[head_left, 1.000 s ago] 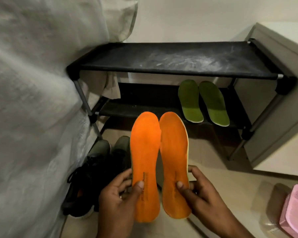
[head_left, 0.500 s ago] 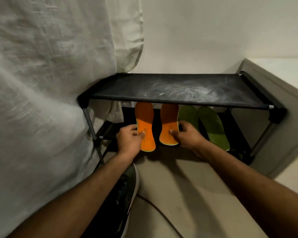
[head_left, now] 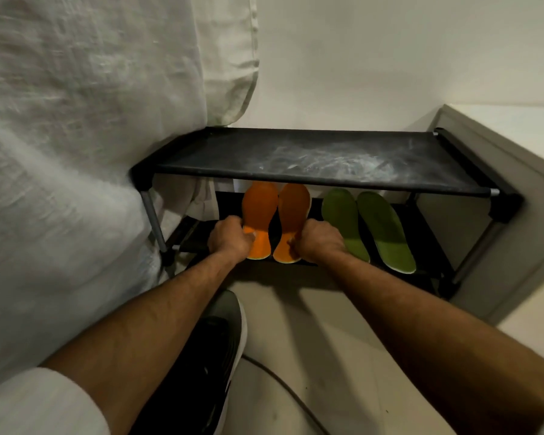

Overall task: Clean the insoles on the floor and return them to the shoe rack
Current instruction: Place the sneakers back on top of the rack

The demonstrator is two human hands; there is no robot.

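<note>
Lower shelf of black fabric-and-tube shoe rack (head_left: 311, 158) | two bright orange foam insoles (head_left: 259, 215) flat, side by side, toes inward, heels at front edge | left hand (head_left: 228, 238) grips left heel, right hand (head_left: 319, 241) grips right heel | two olive-green insoles (head_left: 368, 224) just right | dark sneaker (head_left: 214, 356) on floor.

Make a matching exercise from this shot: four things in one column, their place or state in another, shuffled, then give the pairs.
Things
1. orange insoles
2. green insoles
3. top shelf
4. shoe

Places or states
A. on the floor, by the left arm
B. dusty, nothing on it
C. lower shelf, a hand on each
D. lower shelf, right side, not held

Pairs: 1-C, 2-D, 3-B, 4-A
</note>
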